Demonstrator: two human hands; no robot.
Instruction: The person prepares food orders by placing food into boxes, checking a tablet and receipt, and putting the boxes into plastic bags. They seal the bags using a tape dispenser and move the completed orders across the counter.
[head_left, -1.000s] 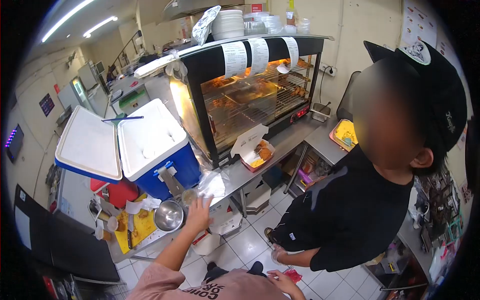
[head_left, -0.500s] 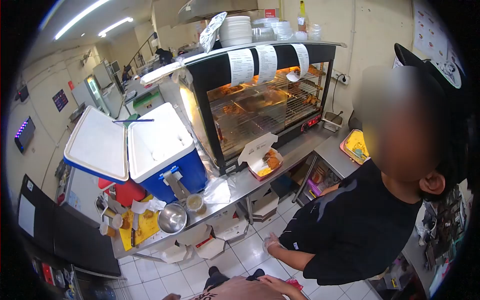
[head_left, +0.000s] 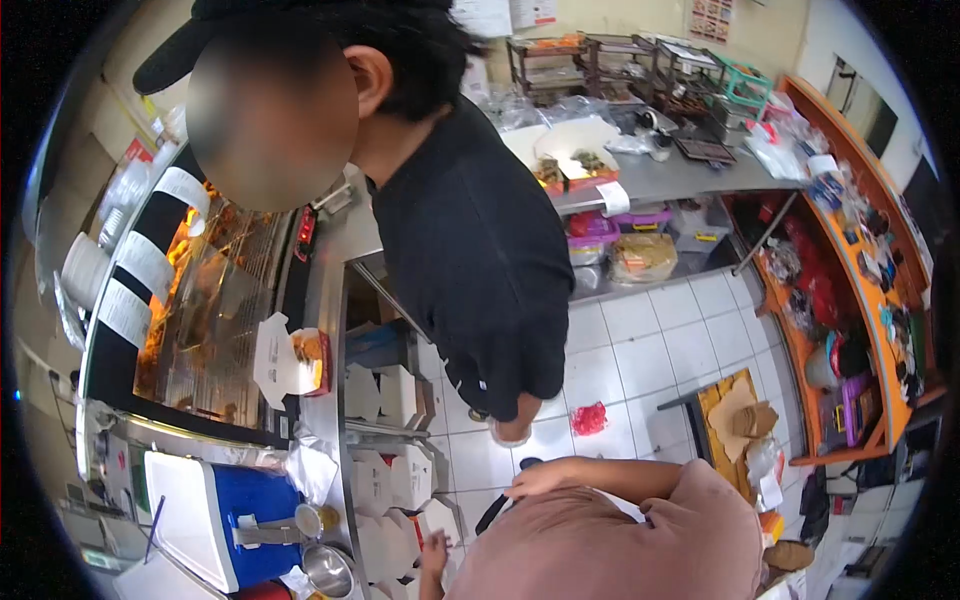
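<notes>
My left hand (head_left: 434, 553) hangs low beside the counter, fingers a little apart and holding nothing. Behind it are folded white cardboard boxes (head_left: 388, 545) stacked under the counter. My right hand (head_left: 538, 479) rests in front of my pink shirt (head_left: 610, 550), its fingers stretched out and bare. On the counter, an open white and red box (head_left: 284, 362) holds fried chicken beside the lit glass warmer (head_left: 200, 340). A person in a black shirt (head_left: 470, 250) stands just ahead, a clear glove on the lowered hand (head_left: 510, 432).
A blue cooler (head_left: 255, 520), a metal bowl (head_left: 328, 570) and a lidded tub (head_left: 316, 520) are at lower left. Food boxes (head_left: 575, 160) sit on the far steel table (head_left: 690, 178). An orange shelf (head_left: 850, 300) and a wooden stool (head_left: 722, 425) stand right. Red plastic (head_left: 588, 418) lies on the floor.
My view has swung to the right, bringing in the far table, shelf and stool. The warmer and cooler have shifted left in view. Both my hands stay low, holding nothing visible.
</notes>
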